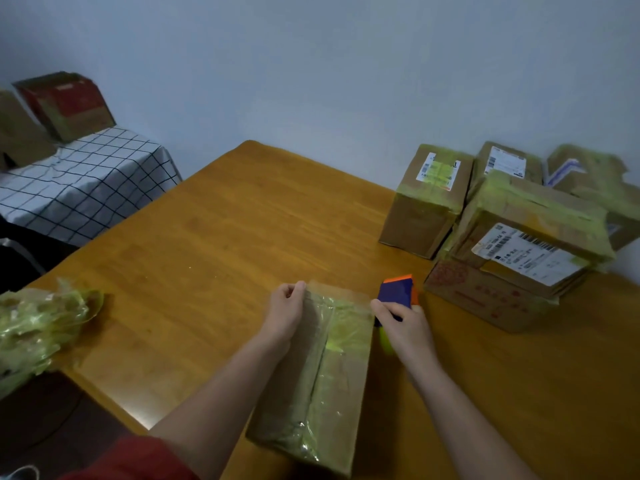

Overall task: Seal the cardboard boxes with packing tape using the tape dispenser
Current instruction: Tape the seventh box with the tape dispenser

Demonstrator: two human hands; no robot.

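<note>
A long cardboard box (322, 372) lies on the wooden table (221, 244) in front of me, its top seam covered with shiny yellowish tape. My left hand (286, 308) grips the box's far left corner. My right hand (403, 323) is closed around a blue and orange tape dispenser (398, 292) just off the box's far right corner. A yellow-green roll edge (385, 339) shows under that hand.
A cluster of taped boxes with shipping labels (512, 223) fills the table's right side. A heap of crumpled yellowish tape (38, 327) lies at the left edge. Behind on the left, a checked cloth (83, 181) carries more boxes (65, 103).
</note>
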